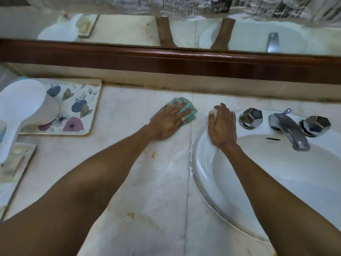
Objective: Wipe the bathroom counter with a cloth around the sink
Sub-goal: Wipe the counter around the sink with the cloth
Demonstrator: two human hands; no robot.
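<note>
My left hand [168, 121] presses flat on a folded teal cloth [190, 112] on the pale marble counter [129, 111], left of the sink and near the back wall. Only the cloth's far edge shows past my fingers. My right hand [222, 126] rests with fingers together on the left rim of the white oval sink [201, 163], holding nothing. A small yellow stain [154, 154] lies on the counter below my left hand.
A chrome faucet [288, 131] with two hexagonal knobs [251, 117] [316, 125] stands at the sink's back. A floral mat [77, 106] carries a white scoop-like jug [24, 109] at far left, with a soap dish [15, 161] below. A wooden-framed mirror [166, 60] backs the counter.
</note>
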